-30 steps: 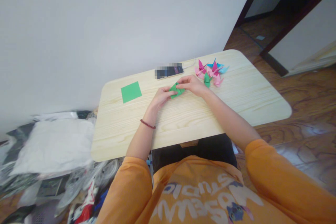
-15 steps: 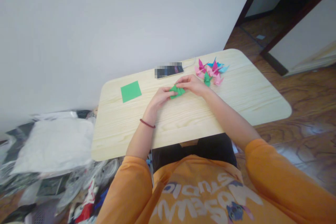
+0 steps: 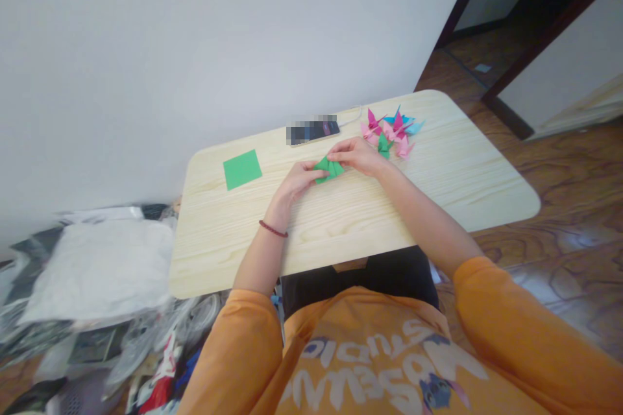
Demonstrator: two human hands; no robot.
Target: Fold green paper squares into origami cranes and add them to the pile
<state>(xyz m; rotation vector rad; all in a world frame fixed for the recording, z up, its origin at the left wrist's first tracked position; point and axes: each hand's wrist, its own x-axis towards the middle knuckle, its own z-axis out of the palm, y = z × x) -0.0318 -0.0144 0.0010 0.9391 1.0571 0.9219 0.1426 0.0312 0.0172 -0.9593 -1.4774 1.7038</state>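
A small folded piece of green origami paper [image 3: 331, 170] is held just above or on the wooden table, with creases showing on its face. My left hand [image 3: 299, 180] pinches its left side, thumb on top and fingers behind. At the upper edge, my right hand [image 3: 354, 154] grips the same paper between thumb and fingertips. Right beside my right hand sits a finished green paper crane [image 3: 384, 146]. Behind it is a cluster of pink paper cranes [image 3: 399, 126] and a light blue crane [image 3: 415, 128].
On the left of the table [image 3: 233, 233] lies a flat green paper square [image 3: 242, 170]. A phone [image 3: 314, 131] with a white cable [image 3: 353, 118] rests near the wall. Bags and clutter [image 3: 97, 266] are piled on the floor at left.
My fingers have shifted very slightly on the green paper, and a little more of its creased face shows. Everything else stays where it was.
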